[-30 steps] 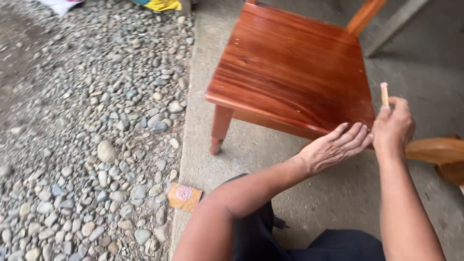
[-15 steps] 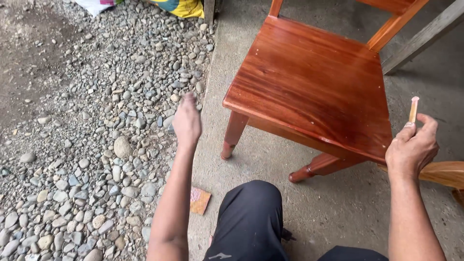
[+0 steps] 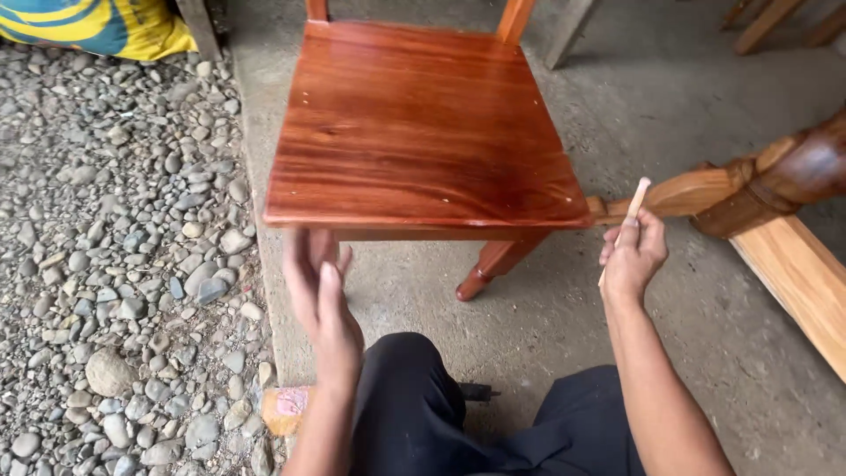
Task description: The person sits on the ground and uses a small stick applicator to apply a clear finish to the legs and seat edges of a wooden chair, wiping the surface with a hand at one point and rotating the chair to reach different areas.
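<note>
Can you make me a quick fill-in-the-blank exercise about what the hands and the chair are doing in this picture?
1. The right hand holds a thin wooden ____.
2. The left hand is open and holds ____.
3. The glossy reddish wooden chair stands on a floor of ____.
4. Left of the concrete edge, the ground is covered with grey ____.

Missing words: stick; nothing; concrete; pebbles

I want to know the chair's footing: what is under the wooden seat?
Under the chair seat one turned front leg stands on the concrete floor. The left hand covers the other front corner; the back legs are hidden.
</note>
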